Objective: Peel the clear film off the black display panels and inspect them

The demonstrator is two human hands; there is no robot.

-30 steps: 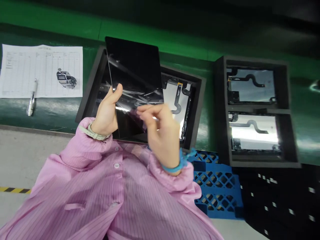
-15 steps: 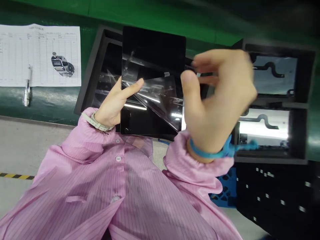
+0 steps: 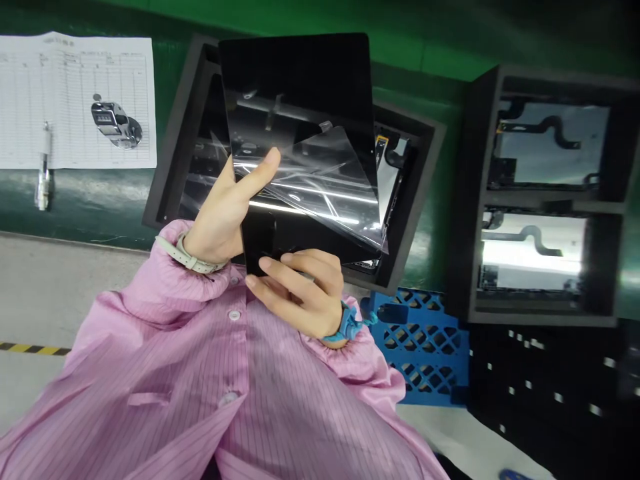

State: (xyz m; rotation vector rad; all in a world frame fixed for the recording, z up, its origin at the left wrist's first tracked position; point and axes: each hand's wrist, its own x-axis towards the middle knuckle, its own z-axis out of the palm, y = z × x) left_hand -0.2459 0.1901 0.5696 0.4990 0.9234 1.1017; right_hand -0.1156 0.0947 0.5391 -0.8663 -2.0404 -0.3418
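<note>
A black tablet screen panel (image 3: 300, 73) is tilted toward me above a dark grey foam tray. My left hand (image 3: 230, 207) grips its left edge, thumb lying across the front face. A clear protective film (image 3: 330, 173), wrinkled and partly loose, covers the middle of the panel and sticks out slightly at the right edge. My right hand (image 3: 305, 290) is curled at the panel's lower edge, with fingertips pinched at the bottom left corner. Whether those fingertips also hold film is too small to tell.
The foam tray (image 3: 173, 140) under the panel holds other screen parts. At right, another foam tray (image 3: 550, 320) has two panels with flex cables. A printed form (image 3: 75, 100) bears a tally counter (image 3: 117, 123) and a pen (image 3: 44, 167). A blue crate (image 3: 425, 347) stands below.
My right hand has come down and left from beside the panel to its lower edge, and its fingers have closed there. The panel has tilted slightly in my left hand.
</note>
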